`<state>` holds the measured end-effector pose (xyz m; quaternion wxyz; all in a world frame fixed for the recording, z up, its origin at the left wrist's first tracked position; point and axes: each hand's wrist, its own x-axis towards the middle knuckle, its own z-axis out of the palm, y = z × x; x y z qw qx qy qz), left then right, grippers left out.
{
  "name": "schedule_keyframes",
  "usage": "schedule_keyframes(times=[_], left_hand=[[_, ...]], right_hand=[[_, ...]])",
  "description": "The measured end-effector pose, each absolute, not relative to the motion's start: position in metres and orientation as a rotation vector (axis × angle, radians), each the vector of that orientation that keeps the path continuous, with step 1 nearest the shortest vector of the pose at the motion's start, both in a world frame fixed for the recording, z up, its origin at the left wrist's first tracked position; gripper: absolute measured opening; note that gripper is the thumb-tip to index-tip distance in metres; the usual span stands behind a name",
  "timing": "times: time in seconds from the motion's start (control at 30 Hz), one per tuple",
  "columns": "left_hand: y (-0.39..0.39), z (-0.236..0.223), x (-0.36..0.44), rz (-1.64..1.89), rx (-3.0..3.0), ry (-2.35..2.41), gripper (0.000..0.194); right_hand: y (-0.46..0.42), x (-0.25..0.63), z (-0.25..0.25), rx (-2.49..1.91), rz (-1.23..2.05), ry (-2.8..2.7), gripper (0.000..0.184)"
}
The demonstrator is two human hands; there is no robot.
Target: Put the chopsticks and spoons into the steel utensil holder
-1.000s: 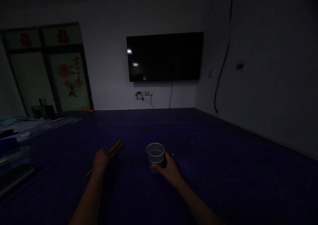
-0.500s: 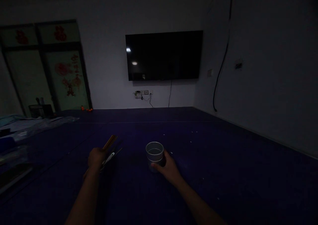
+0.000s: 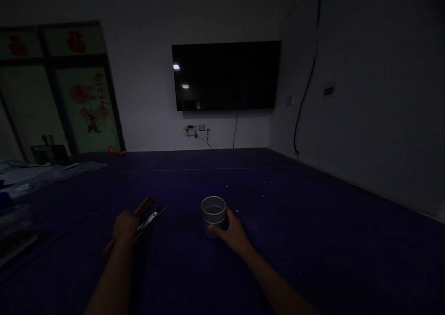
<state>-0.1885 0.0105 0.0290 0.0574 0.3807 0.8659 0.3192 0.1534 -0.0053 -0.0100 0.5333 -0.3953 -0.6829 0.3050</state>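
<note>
Cup (image 3: 211, 219): one, clear, upright, rim up, on the purple tabletop (image 3: 194, 273), near centre. Right hand (image 3: 234, 234): wrapped about the cup's right side, thumb across the front, grasping it.

Sticks (image 3: 143, 206): a thin wooden bundle, left of the cup and well apart from it, slanting up to the right. Left hand (image 3: 125, 224): clenched around the sticks, which project at both ends; its fingers are mostly hidden. Metal utensils (image 3: 151, 217): several, pale, just right of the left hand; exact kinds too dim to tell.

White specks (image 3: 237, 211): a scattering, right of the cup. Plastic wrap (image 3: 55, 178): crumpled, far left. Orange items (image 3: 111, 150): small, at the far edge, before the door (image 3: 83, 120). Television (image 3: 225, 76): dark, wall-mounted, above the sockets (image 3: 201, 128).
</note>
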Motion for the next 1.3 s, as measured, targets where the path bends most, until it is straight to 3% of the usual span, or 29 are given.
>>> schedule_keyframes(times=[0.13,0.43,0.77,1.3], left_hand=[[0.012,0.032,-0.188,0.728,1.073,2.623,0.035],[0.015,0.030,-0.188,0.686,1.127,2.616,0.041],[0.013,0.036,-0.178,0.629,1.064,2.735,0.064],[0.011,0.043,-0.173,0.643,1.020,2.782,0.059]], right_hand=[[-0.006,0.153,-0.010,-0.919,0.733,-1.615,0.073],[-0.007,0.153,-0.008,-0.946,0.739,-1.608,0.073],[-0.007,0.153,-0.009,-0.923,0.731,-1.610,0.075],[-0.010,0.152,-0.005,-0.962,0.727,-1.616,0.074]])
